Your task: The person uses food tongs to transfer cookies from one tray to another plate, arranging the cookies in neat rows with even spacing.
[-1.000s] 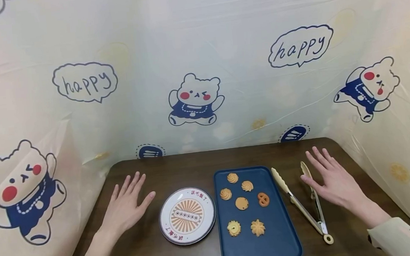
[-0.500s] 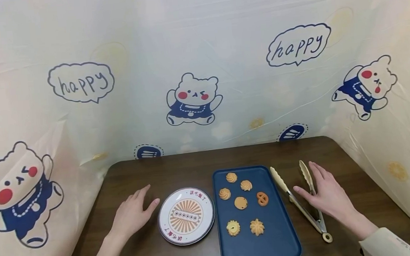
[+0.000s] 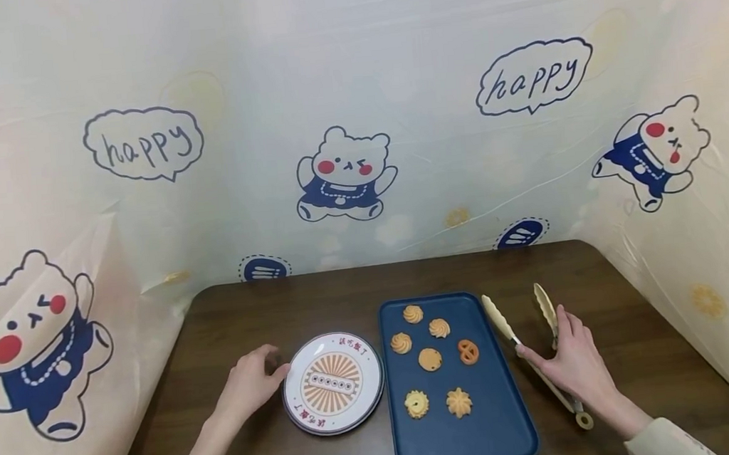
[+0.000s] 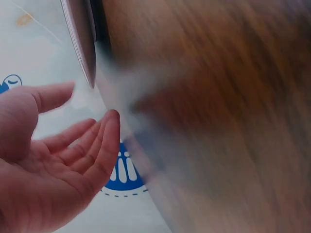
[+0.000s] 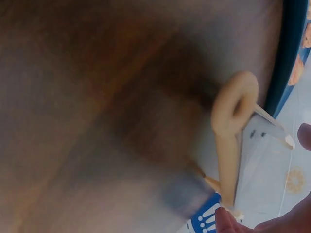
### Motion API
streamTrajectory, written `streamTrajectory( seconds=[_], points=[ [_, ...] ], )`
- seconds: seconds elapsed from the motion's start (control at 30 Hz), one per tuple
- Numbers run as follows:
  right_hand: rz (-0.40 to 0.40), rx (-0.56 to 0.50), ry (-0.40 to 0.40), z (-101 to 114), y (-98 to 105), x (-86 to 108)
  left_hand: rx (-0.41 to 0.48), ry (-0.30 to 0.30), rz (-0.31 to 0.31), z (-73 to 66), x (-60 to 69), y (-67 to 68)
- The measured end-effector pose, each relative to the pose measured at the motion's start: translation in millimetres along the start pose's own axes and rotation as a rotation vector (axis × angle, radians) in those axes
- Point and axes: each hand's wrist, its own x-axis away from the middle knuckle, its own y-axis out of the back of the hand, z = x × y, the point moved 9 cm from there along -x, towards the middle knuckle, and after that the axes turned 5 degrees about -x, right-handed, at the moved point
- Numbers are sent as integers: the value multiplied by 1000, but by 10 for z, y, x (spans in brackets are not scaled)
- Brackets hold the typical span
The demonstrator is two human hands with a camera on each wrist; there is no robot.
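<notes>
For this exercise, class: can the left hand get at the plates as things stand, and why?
Likely yes: the left hand holds nothing and is right beside the plates, with nothing visible standing between them. The blue tray lies on the plates' other side, out of its way.

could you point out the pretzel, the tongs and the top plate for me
Pretzel [image 3: 469,353], head view: its twisted middle.
Tongs [image 3: 498,319], head view: the cream tip nearer the pretzel.
Top plate [image 3: 332,383], head view: its printed centre.

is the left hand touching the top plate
Apart: the left wrist view shows backdrop through a gap between the left hand and the top plate.
</notes>
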Motion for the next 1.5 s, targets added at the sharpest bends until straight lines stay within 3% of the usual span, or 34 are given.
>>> streamTrajectory(
  seconds=[0.13,0.43,0.67,0.9,1.5],
  points=[
    [13,7,-34,-45,-47,24,55,66,32,18,-8,-13],
    [4,31,-61,-88,-88,35,117,61,59,-75,-6,-33],
    [3,45,-75,-120,-146,27,195,110,111,-33,23,-156],
    [-10,46,-59,-113,-164,27,235,124,119,-25,66,-193],
    [-30,16,5,-16,-160,45,190,114,113,3,82,-211]
  ],
)
